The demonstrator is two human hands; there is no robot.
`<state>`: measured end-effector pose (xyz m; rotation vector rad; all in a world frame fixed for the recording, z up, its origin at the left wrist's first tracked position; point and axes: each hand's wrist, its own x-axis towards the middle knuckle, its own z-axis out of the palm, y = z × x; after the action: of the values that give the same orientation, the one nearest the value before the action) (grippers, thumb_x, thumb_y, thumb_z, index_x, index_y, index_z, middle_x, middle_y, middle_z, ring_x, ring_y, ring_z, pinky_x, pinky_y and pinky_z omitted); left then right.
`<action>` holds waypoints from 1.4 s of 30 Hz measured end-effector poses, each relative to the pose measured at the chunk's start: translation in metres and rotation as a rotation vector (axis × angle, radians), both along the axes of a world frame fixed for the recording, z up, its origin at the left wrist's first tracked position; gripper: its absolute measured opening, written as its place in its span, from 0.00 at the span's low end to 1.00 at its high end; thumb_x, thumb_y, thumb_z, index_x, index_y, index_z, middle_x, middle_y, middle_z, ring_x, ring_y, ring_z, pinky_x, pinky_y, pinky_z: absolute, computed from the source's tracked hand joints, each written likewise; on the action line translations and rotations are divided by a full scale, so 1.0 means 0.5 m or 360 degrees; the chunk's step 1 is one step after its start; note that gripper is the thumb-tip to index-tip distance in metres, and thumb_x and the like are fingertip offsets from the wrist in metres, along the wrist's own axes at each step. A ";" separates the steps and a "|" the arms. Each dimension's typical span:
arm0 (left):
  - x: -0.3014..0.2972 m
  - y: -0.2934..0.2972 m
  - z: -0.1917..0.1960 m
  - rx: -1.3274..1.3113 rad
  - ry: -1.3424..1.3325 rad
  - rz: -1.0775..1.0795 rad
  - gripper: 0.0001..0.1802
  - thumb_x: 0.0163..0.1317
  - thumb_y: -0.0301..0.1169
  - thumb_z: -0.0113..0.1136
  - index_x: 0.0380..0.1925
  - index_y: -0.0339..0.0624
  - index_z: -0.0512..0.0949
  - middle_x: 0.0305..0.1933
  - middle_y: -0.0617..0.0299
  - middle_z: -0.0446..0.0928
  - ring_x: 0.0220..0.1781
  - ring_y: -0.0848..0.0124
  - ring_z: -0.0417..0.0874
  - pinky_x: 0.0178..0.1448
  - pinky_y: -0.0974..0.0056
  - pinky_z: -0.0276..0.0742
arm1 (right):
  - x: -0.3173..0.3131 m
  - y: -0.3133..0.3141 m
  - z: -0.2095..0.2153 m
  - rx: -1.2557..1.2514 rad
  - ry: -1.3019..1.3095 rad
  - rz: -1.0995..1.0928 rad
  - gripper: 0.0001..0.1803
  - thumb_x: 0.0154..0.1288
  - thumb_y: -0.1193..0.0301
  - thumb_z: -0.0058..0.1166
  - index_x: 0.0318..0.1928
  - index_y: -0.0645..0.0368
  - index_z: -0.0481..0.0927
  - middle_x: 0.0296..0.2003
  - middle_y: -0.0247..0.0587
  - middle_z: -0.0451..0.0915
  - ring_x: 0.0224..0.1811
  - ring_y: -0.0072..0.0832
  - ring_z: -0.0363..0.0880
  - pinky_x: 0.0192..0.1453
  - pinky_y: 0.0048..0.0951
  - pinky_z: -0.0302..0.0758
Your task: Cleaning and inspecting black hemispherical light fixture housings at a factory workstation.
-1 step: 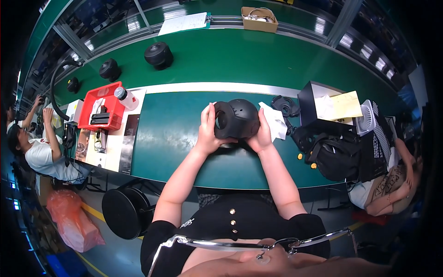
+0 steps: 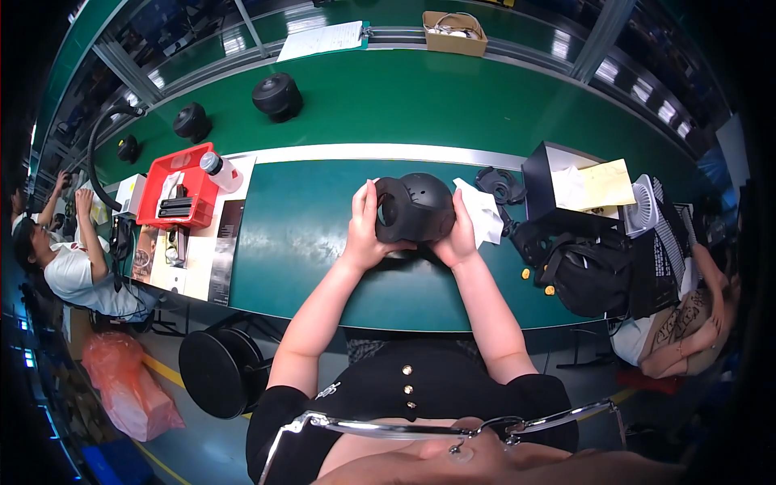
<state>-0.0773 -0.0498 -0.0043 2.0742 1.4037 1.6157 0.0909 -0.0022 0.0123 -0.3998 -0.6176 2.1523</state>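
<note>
Above the green work mat [image 2: 299, 242], both my hands hold a rounded black plastic housing [image 2: 424, 212]. It has a large round opening on its left side and small holes along the top. My left hand [image 2: 366, 233] wraps the left edge beside the opening, thumb underneath. On the opposite side my right hand [image 2: 457, 238] grips it, fingers along the flank and thumb below. Part of the underside is hidden by my hands. Just right of my right hand lies a white cloth or paper [image 2: 482, 214], with a black ring-shaped part [image 2: 499, 186] behind it.
Several black round units [image 2: 277, 97] stand on the green belt beyond. At left are a red bin [image 2: 149, 208] and a clear bottle [image 2: 222, 172]. To the right are a dark box [image 2: 537, 182], a black bag [image 2: 594, 279] and a small white fan [image 2: 641, 206]. People sit at both sides.
My hands and the black housing stay in place. At the far left, another person's hand has shifted slightly down and left.
</note>
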 end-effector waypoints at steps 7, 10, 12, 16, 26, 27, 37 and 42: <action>-0.010 -0.005 0.029 0.0232 0.0049 -0.0139 0.70 0.24 0.59 0.73 0.66 0.37 0.49 0.56 0.44 0.63 0.58 0.47 0.67 0.59 0.50 0.65 | 0.003 0.003 0.004 -0.0316 0.0182 0.0133 0.29 0.69 0.49 0.30 0.57 0.58 0.68 0.55 0.43 0.72 0.56 0.36 0.71 0.60 0.39 0.67; -0.020 -0.010 0.029 0.0131 0.0032 -0.0179 0.64 0.26 0.60 0.73 0.62 0.36 0.58 0.52 0.47 0.68 0.54 0.51 0.69 0.57 0.52 0.67 | 0.000 0.009 -0.007 -0.0264 0.0133 0.0139 0.28 0.68 0.50 0.33 0.55 0.58 0.70 0.53 0.44 0.73 0.54 0.36 0.73 0.58 0.39 0.69; -0.017 -0.015 0.036 0.0103 0.0038 -0.0131 0.62 0.25 0.59 0.74 0.61 0.36 0.60 0.50 0.48 0.69 0.52 0.54 0.70 0.55 0.54 0.68 | 0.005 0.013 -0.018 -0.0216 0.0073 0.0086 0.27 0.68 0.51 0.34 0.54 0.59 0.70 0.52 0.43 0.74 0.53 0.35 0.73 0.58 0.38 0.69; -0.006 -0.019 0.072 0.0058 -0.0020 -0.0104 0.53 0.23 0.53 0.78 0.51 0.34 0.68 0.42 0.54 0.70 0.42 0.62 0.74 0.46 0.61 0.72 | 0.019 0.011 -0.014 -0.0070 -0.0108 -0.0076 0.24 0.69 0.54 0.35 0.51 0.60 0.72 0.50 0.43 0.75 0.52 0.34 0.73 0.59 0.36 0.67; -0.007 -0.021 0.015 -0.0015 -0.0628 0.0086 0.30 0.58 0.54 0.55 0.16 0.36 0.65 0.17 0.63 0.64 0.20 0.73 0.64 0.24 0.69 0.58 | -0.011 -0.018 -0.019 -0.0011 -0.0353 0.0006 0.24 0.68 0.56 0.40 0.53 0.62 0.71 0.50 0.42 0.75 0.51 0.29 0.73 0.58 0.29 0.66; -0.007 -0.020 0.014 -0.0016 -0.0630 0.0090 0.30 0.58 0.54 0.55 0.16 0.36 0.65 0.17 0.63 0.64 0.20 0.73 0.64 0.24 0.69 0.58 | -0.013 -0.022 -0.013 0.0227 -0.0392 -0.0077 0.25 0.68 0.57 0.40 0.55 0.63 0.69 0.51 0.42 0.73 0.53 0.29 0.71 0.59 0.28 0.65; -0.012 -0.029 0.030 -0.0370 -0.1413 0.0020 0.27 0.69 0.43 0.42 0.15 0.36 0.72 0.17 0.64 0.70 0.19 0.78 0.69 0.24 0.72 0.62 | -0.008 -0.026 -0.015 0.0389 -0.0295 -0.0172 0.25 0.68 0.58 0.38 0.56 0.65 0.66 0.53 0.45 0.71 0.56 0.31 0.69 0.61 0.30 0.63; -0.017 -0.020 0.029 -0.0502 -0.1789 -0.0265 0.18 0.66 0.36 0.50 0.26 0.32 0.77 0.24 0.61 0.77 0.24 0.79 0.75 0.28 0.77 0.68 | -0.001 -0.008 -0.028 -0.0120 0.0060 0.0006 0.26 0.69 0.53 0.36 0.52 0.63 0.71 0.50 0.46 0.75 0.53 0.36 0.73 0.59 0.36 0.68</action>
<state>-0.0858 -0.0597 0.0101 0.7754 0.9185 1.8220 0.0902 -0.0061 -0.0015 -0.3978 -0.5176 2.1864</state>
